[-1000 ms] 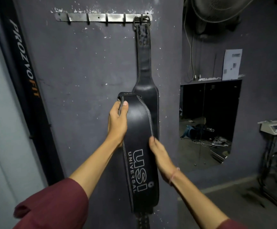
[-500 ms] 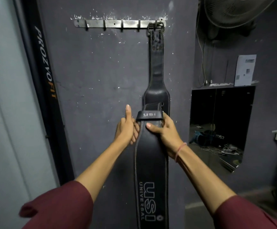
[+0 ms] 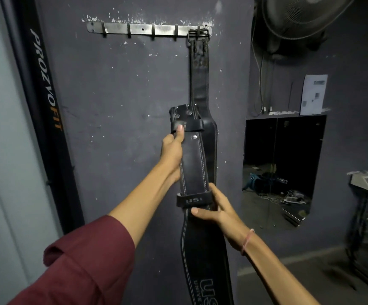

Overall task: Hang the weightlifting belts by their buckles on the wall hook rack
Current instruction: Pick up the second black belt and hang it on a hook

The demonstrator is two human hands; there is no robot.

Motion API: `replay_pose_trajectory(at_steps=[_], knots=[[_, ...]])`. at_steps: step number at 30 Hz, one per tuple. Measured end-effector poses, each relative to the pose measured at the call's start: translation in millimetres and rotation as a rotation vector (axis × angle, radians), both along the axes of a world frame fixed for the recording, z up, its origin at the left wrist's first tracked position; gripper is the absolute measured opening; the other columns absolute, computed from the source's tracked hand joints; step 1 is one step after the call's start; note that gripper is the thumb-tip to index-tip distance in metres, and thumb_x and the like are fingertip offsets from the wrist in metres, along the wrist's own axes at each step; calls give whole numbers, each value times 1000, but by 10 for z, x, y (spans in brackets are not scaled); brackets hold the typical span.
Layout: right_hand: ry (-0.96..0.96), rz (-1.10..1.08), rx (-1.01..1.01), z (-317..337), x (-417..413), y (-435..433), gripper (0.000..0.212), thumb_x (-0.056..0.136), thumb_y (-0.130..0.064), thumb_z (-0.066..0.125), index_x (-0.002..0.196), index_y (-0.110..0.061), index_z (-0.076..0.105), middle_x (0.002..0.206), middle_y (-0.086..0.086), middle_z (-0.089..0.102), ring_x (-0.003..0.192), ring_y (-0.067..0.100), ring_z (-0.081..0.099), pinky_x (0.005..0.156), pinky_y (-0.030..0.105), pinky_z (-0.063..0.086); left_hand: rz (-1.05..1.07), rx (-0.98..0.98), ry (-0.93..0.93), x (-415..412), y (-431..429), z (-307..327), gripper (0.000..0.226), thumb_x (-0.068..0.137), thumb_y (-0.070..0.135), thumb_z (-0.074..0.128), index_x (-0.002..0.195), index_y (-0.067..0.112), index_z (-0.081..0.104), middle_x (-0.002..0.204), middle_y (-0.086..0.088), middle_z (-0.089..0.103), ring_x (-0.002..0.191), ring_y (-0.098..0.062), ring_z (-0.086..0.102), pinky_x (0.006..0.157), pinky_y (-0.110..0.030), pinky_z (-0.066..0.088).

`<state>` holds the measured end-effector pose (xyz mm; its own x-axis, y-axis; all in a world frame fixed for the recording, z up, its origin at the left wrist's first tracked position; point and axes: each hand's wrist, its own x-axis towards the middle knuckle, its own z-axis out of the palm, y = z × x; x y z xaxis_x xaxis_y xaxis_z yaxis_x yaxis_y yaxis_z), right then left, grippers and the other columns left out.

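Below the hung belt point(image 3: 201, 89), both hands' fingers point(image 3: 179, 134) now gripping a higher-raised second belt point(image 3: 193, 166).

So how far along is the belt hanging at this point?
Done: one black leather belt hangs by its buckle on the metal hook rack, rightmost hook. In hand: the left hand and right hand hold a second black stitched belt below the rack. Left: hooking its buckle.

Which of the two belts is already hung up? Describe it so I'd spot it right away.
Find the metal hook rack high on the dark wall. The hung belt dangles by its buckle from the rack's rightmost hook. Unlike the USI belt held in both hands in front of it, no hand grips it.
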<state>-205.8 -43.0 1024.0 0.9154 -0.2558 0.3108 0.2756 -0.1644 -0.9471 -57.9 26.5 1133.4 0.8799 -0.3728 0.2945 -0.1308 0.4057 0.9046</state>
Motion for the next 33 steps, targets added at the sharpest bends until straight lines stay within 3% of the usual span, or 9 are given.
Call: replay_pose_trajectory(at_steps=[3, 6, 10, 15, 18, 20, 22, 27, 33], knots=[[-24, -7, -27, 345, 46, -45, 19, 96, -38, 55, 115, -32, 55, 111, -23, 65, 102, -17, 60, 100, 15, 45, -22, -54, -140, -198, -82, -58, 32, 102, 39, 47, 103, 10, 58, 101, -18, 65, 93, -28, 60, 93, -52, 50], [-99, -167, -126, 758, 269, -127, 56, 93, -66, 39, 119, -20, 55, 121, -5, 65, 115, 8, 60, 107, 40, 43, 21, -84, -193, -262, -105, -51, 31, 104, 38, 44, 111, 10, 58, 110, -15, 68, 103, -27, 64, 102, -49, 49], [-359, -445, -113, 1307, 388, -191, 26, 103, -39, 40, 109, -16, 50, 99, 2, 62, 94, 21, 60, 90, 40, 50, 35, 33, -294, -328, -106, -120, 51, 94, 57, 46, 124, 17, 57, 127, -7, 66, 122, -24, 61, 109, -50, 44], [-464, -411, -131, 1093, 413, -236, 29, 95, -21, 59, 123, -14, 55, 95, 5, 70, 94, 20, 67, 92, 44, 54, 73, 6, -387, -434, -92, -251, 37, 95, 46, 46, 120, 23, 58, 126, -5, 67, 123, -20, 60, 111, -47, 43], [-327, -256, -119, 330, 294, -178, 32, 92, -12, 64, 123, -19, 59, 116, 3, 68, 113, 22, 62, 101, 30, 48, 146, -34, -378, -404, -41, -234, 35, 103, 33, 44, 124, 7, 56, 126, -12, 66, 119, -23, 60, 110, -49, 42], [-155, -162, -97, -251, 199, -121, 20, 92, -20, 65, 109, -9, 67, 112, 5, 68, 111, 25, 61, 99, 37, 48, 174, -22, -339, -362, 2, -174, 35, 104, 33, 43, 123, 6, 55, 127, -14, 65, 122, -25, 58, 111, -51, 40], [-57, -137, -72, -576, 157, -99, 37, 92, -38, 63, 96, -1, 64, 98, 6, 67, 98, 24, 61, 89, 44, 50, 164, -1, -324, -336, 48, -128, 40, 101, 41, 44, 123, 10, 55, 128, -12, 64, 125, -26, 57, 112, -50, 40], [-198, -233, -60, 162, 309, 45, 61, 97, -50, 51, 148, -20, 37, 154, -9, 36, 140, 4, 33, 119, 31, 25, 165, 105, -375, -386, 77, -220, 30, 104, 38, 41, 111, 12, 56, 120, -7, 65, 117, -20, 59, 110, -46, 42], [-409, -423, -34, 1036, 596, 48, 41, 89, -46, 54, 90, -8, 70, 90, 10, 75, 84, 21, 70, 84, 53, 55, 86, 77, -447, -431, 186, -371, 31, 103, 28, 49, 132, 17, 53, 126, 1, 66, 120, -9, 62, 105, -30, 48]])
